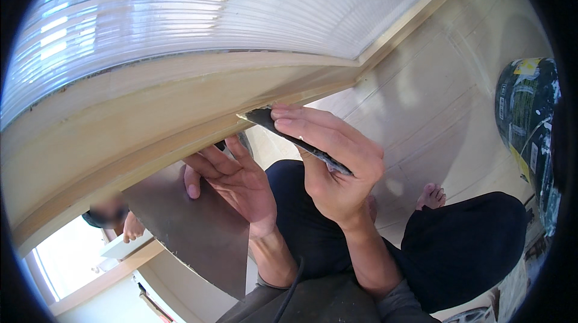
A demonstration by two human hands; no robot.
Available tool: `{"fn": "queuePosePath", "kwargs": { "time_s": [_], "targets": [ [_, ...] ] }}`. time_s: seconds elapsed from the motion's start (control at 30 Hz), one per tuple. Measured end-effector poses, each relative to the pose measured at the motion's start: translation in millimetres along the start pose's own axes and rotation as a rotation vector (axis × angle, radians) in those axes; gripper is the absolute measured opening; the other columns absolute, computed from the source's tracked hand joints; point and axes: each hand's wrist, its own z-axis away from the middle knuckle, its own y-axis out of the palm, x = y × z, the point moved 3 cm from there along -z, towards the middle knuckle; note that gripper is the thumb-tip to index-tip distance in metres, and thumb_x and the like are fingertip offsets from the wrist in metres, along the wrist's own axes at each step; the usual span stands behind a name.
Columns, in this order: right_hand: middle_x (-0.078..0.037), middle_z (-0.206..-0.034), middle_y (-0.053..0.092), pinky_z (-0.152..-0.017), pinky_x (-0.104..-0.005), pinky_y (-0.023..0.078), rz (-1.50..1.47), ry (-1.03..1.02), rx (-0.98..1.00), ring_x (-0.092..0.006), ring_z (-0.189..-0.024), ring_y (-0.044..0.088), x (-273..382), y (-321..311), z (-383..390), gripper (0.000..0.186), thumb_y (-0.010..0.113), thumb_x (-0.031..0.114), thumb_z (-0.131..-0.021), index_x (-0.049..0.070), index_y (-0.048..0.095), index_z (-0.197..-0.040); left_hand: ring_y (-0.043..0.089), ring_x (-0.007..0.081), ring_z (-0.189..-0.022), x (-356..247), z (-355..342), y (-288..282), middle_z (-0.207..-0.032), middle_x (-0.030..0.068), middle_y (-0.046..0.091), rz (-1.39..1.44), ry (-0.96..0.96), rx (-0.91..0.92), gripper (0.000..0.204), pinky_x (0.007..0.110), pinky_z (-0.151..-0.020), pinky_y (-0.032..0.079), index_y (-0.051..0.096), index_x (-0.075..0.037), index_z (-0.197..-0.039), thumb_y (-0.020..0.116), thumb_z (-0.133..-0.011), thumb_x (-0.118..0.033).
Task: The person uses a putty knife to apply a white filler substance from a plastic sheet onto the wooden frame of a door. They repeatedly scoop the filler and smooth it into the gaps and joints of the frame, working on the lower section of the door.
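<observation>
Right hand (337,166) with fingers closed around putty knife (289,133), blade tip pressed to wooden frame (150,124) below ribbed glass (211,10), left hand (238,181) gripping wide metal plate (192,226) underneath, just beside.

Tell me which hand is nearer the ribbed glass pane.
Right. The right hand presses a small dark scraper against the wooden frame just below the ribbed glass pane; the left hand sits lower, holding a wide metal blade.
</observation>
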Motion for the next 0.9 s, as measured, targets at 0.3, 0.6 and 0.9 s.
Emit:
{"fn": "queuePosePath", "kwargs": {
  "time_s": [0.3, 0.6, 0.9],
  "targets": [
    [-0.017, -0.09, 0.071, -0.08, -0.0339, 0.056, -0.017, 0.037, 0.115, -0.0283, -0.087, 0.071, 10.1, -8.5, -6.5, 0.035, 0.052, -0.022, -0.068, -0.004, 0.071, -0.09, 0.039, 0.0184, -0.137, 3.4, -1.5, 7.7, -0.137, 0.0112, 0.051, -0.038, 0.038, -0.026, 0.025, 0.047, -0.119, 0.017, 0.051, -0.013, -0.078, 0.043, -0.1, -0.021],
    [-0.019, -0.103, 0.069, -0.088, -0.0373, 0.055, -0.025, -0.049, 0.046, -0.0321, -0.099, 0.068, 11.8, -6.2, 0.7, 0.037, 0.06, -0.012, -0.07, -0.003, 0.07, -0.104, 0.033, 0.0135, -0.139, 6.0, 0.8, 3.6, -0.137, 0.006, 0.053, 0.007, 0.067, -0.061, 0.031, 0.042, -0.12, 0.014, 0.05, -0.013, -0.076, 0.038, -0.102, -0.024],
    [-0.02, -0.102, 0.069, -0.088, -0.0415, 0.056, 0.057, -0.199, 0.077, -0.0339, -0.099, 0.068, 17.2, 11.4, 6.1, 0.031, 0.068, -0.008, -0.073, -0.004, 0.069, -0.103, 0.03, 0.0169, -0.141, -0.7, 3.8, 0.4, -0.142, 0.007, 0.048, -0.055, 0.058, -0.022, 0.027, 0.047, -0.119, 0.015, 0.051, -0.012, -0.083, 0.038, -0.102, -0.025]
  ]
}}
